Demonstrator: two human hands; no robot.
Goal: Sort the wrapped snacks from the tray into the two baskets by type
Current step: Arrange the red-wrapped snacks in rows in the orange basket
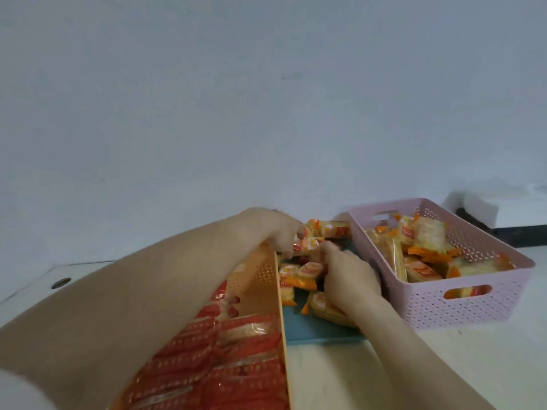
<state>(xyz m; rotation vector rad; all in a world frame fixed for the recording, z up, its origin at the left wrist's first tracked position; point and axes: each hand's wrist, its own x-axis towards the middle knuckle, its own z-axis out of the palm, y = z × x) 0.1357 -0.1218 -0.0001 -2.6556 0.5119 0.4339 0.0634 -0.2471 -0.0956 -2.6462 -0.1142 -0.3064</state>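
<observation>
Pinching a snack [310, 242], left hand [278, 229] sits beside right hand [347, 276] above tray [319, 334].

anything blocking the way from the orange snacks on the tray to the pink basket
Nothing visible does. The pink basket stands open-topped right beside the blue tray, so the orange snacks only need lifting over its side wall. The right hand rests among them.

Looks down on a blue tray [319, 331] on a pale table [334, 380]. Left of the tray, against its edge, an orange basket [260, 270] of red-wrapped snacks [236, 365]. Right of the tray, a pink basket [461, 303] holding orange-wrapped snacks [426, 247]. Over the tray's far end, left hand [275, 229] pinching an orange packet [310, 243]. Right hand [346, 279] curled into the tray's pile [299, 276], grip unclear.
</observation>
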